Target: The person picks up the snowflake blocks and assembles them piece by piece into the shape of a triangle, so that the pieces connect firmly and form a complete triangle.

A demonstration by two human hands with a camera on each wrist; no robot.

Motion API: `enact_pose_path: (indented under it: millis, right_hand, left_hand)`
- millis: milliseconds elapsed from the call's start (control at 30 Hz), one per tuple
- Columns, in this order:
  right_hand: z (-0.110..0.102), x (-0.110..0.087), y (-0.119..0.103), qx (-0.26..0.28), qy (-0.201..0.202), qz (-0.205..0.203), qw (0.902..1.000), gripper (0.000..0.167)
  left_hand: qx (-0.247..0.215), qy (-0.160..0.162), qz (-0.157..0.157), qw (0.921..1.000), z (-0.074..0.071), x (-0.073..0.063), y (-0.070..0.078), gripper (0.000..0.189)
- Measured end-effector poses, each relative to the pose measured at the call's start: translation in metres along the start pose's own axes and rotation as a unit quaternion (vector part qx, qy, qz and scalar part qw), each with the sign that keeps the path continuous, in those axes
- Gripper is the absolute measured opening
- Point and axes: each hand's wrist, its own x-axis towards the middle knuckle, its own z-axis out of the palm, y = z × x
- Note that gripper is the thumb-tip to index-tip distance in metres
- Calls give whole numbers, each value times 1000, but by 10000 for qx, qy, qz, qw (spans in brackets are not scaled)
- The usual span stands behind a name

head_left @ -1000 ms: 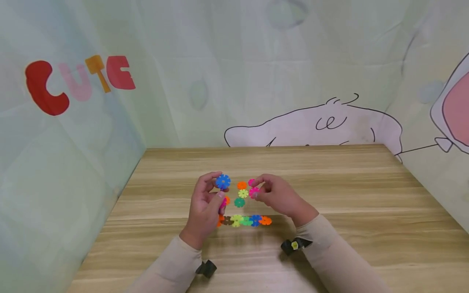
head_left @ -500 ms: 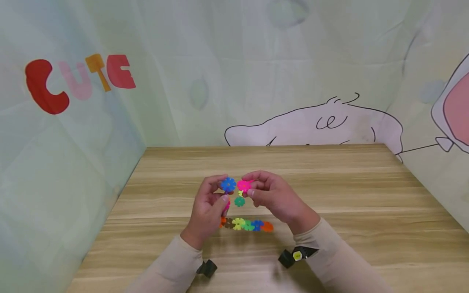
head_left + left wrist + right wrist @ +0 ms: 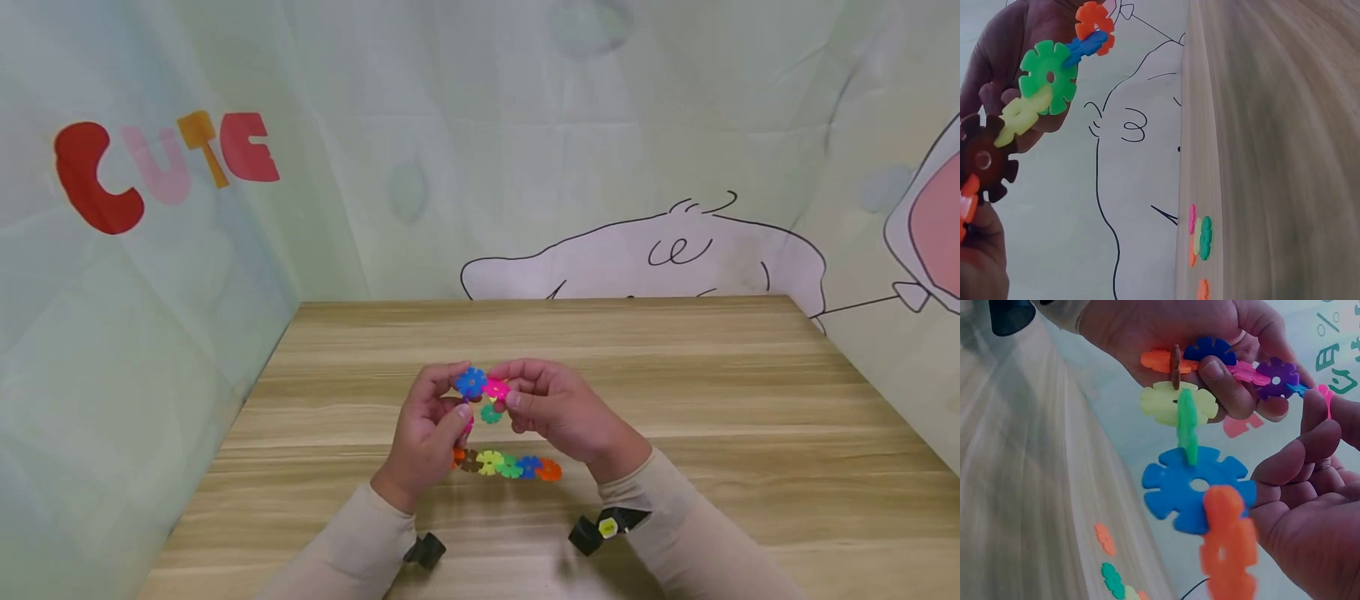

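My left hand (image 3: 427, 437) grips a chain of interlocking plastic snowflake discs. Its near row hangs over the table in the head view, from a brown disc (image 3: 470, 462) through yellow, green and blue to an orange disc (image 3: 551, 470). A dark blue disc (image 3: 1210, 350) sits under the left thumb in the right wrist view. Past it come pink and purple discs (image 3: 1277, 379), then a blue disc (image 3: 472, 382) at the chain's far end. Between thumb and index finger my right hand (image 3: 573, 417) pinches a pink disc (image 3: 497, 389), its edge meeting that blue disc.
Loose discs lie on the wooden table (image 3: 712, 375) beyond the hands: a green disc (image 3: 491, 413), a yellow disc (image 3: 1197, 236), a pink disc (image 3: 1192, 219) and orange discs (image 3: 1105, 539). Printed fabric walls (image 3: 360, 192) stand along the table's back and sides.
My right hand has picked up the pink disc from among the loose ones and brought it left against the blue disc. My left hand has shifted slightly right with the chain.
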Motion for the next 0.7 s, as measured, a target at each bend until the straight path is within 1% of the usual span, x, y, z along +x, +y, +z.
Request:
enact_pose_path:
  millis: [100,200,333,467,567,633,700]
  right_hand:
    - [4,1,2,149,-111,-74,9998,24]
    - [6,2,5,256,-169,-123,9995,24]
    - [7,2,9,218,-175,-241,9993,25]
    - [7,2,10,157,-209,-289,9992,28]
    - [7,2,10,150,-216,-239,9994,28]
    - [7,2,9,96,-221,-215,9995,29]
    - [5,2,9,-69,-180,-188,9996,30]
  left_hand:
    - [-84,74,16,9999,-1,-1,0,47]
    - [-207,125,96,9997,-1,-1,0,49]
    - [-330,131,186,9992,-1,-1,0,54]
    - [-406,126,137,9990,0,-1,0,58]
    - [-388,99,118,9991,1,-1,0,57]
    - [-287,124,125,9994,1,-1,0,52]
    - [-118,185,89,9997,1,-2,0,47]
